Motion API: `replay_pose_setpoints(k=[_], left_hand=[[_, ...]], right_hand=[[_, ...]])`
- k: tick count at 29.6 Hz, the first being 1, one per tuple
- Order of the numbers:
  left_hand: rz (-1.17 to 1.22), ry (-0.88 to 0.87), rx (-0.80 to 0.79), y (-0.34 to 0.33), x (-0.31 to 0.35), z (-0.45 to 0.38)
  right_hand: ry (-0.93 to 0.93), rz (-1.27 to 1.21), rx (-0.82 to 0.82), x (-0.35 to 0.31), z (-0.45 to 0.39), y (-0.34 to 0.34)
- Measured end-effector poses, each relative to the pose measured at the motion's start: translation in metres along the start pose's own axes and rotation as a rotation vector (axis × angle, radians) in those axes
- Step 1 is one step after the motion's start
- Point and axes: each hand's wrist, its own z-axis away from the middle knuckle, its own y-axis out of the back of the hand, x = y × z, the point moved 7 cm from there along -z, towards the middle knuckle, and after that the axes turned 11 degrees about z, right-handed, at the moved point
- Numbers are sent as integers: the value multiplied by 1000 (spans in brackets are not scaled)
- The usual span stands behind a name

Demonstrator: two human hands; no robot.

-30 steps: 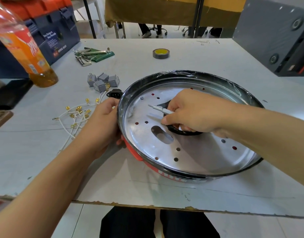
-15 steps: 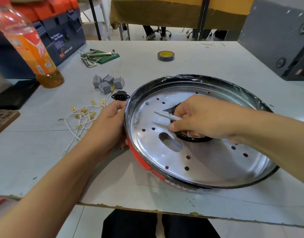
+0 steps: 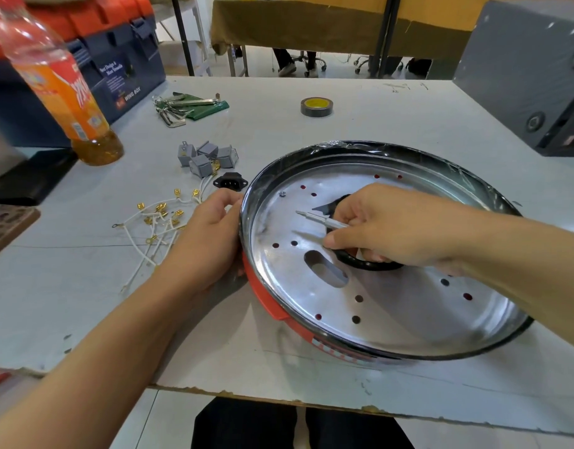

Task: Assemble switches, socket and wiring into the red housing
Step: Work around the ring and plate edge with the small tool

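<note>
Two bare forearms, no sleeves in view, no watch, ring, bracelet or glove on either. Left hand [image 3: 211, 234] and right hand [image 3: 389, 228] bare to the wrist and beyond, slim in build, with short, plain, unpainted nails where the fingers [image 3: 336, 243] show them. Below the near edge of the counter [image 3: 214, 351], black trousers [image 3: 298, 426] over both thighs, the cloth dark and plain, with no pattern, seam detail or marking to be made out. Nothing more of the clothing in view.
</note>
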Motion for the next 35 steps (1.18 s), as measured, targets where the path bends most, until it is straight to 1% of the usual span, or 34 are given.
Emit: replay_pose_setpoints(k=[4, 7, 13, 15, 18, 20, 23, 26, 30, 32, 35], left_hand=[[95, -15, 68, 1, 8, 1], [42, -51, 65, 4, 12, 1], [-83, -131, 16, 15, 21, 3], [-129, -140, 15, 21, 23, 5], [-167, -121, -8, 26, 22, 11], [-192, -112, -45, 26, 20, 16], [-265, -113, -59, 28, 18, 22], [-267, -112, -45, 33, 18, 27], [-311, -52, -73, 36, 15, 35], [-347, 24, -131, 32, 10, 40], [-314, 94, -211, 21, 3, 45]], right_hand=[[-50, 15, 58, -4, -4, 2], [-62, 19, 79, -6, -3, 4], [-12, 110, 92, -7, 12, 15], [-12, 104, 71, -4, 18, 20], [-41, 64, -37, 4, 25, 19], [-48, 77, -77, 6, 28, 16], [-57, 85, -62, 8, 28, 12], [-79, 56, -54, 8, 28, 11], [-98, 23, -50, 6, 28, 11], [-108, 8, -43, 5, 29, 10], [-112, -5, -2, 3, 28, 10]])
